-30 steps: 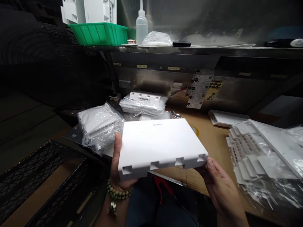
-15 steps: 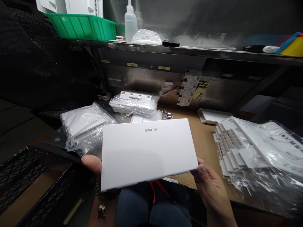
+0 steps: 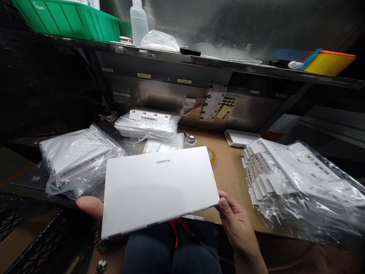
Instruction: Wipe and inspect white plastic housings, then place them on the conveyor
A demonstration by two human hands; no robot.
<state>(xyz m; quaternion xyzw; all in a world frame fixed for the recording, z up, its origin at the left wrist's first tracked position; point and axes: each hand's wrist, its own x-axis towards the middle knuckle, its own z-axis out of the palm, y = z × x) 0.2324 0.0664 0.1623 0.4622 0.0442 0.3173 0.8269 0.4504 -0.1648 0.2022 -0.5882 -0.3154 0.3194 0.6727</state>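
Note:
A white plastic casing [image 3: 159, 194] with HUAWEI printed upside down near its far edge is held tilted above my lap. My right hand [image 3: 235, 217] grips its near right corner, thumb on the edge. At its left side is my left hand [image 3: 90, 207], supporting the casing from below; the thumb sticks out and the other fingers are hidden beneath. Beyond the casing lie a small pump bottle [image 3: 189, 140] and a yellow tape roll [image 3: 211, 155], partly covered by it.
Bagged white casings lie in a left pile [image 3: 80, 152], a back pile [image 3: 148, 125] and a right stack [image 3: 296, 175]. Above runs a metal shelf [image 3: 228, 65] with a green bin [image 3: 68, 23] and a squeeze bottle [image 3: 139, 24]. Black crates [image 3: 31, 236] stand low on the left.
The whole view has shifted, so the bench, shelf and held casing appear further left. Both hands keep the casing in much the same pose; more of the tape roll shows.

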